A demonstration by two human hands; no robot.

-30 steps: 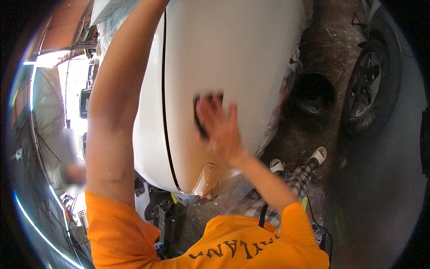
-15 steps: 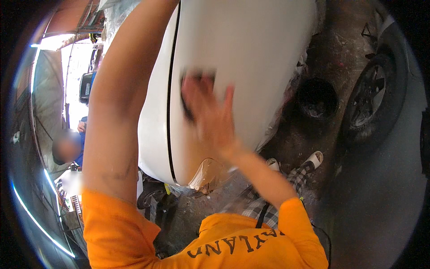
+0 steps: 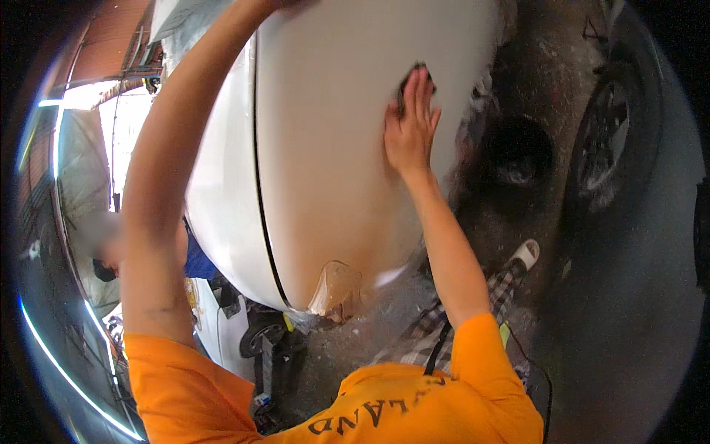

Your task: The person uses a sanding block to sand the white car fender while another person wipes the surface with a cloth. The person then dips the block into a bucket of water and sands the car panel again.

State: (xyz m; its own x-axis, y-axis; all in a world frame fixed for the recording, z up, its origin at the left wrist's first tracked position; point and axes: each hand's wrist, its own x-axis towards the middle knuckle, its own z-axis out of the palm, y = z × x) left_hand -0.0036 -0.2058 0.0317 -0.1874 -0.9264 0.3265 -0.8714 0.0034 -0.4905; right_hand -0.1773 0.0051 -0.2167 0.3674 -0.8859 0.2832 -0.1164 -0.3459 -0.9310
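Note:
A large white car body panel (image 3: 333, 155) fills the middle, with a dark seam (image 3: 260, 170) running down its left part. My right hand (image 3: 411, 137) lies on the panel's right side, fingers stretched forward over a small dark pad (image 3: 402, 96) pressed against the paint. Most of that pad is hidden under the fingers, so its exact kind is unclear. At the top edge my left hand (image 3: 294, 4) is barely in view, close to the panel's far part. Its fingers are cut off. A clear plastic-like lamp area (image 3: 336, 288) sits at the panel's near end.
Right of the panel, a black bucket (image 3: 518, 152) stands on the dirty floor. Beyond it is another vehicle's wheel (image 3: 606, 137). Another person in blue (image 3: 200, 251) is at the left, behind my left arm. A wheeled item (image 3: 262, 337) lies below the panel's near end.
My right hand has slid rightward and farther up the panel with the dark pad. My left arm has shifted left, its hand now just showing. The other person appears closer to the panel.

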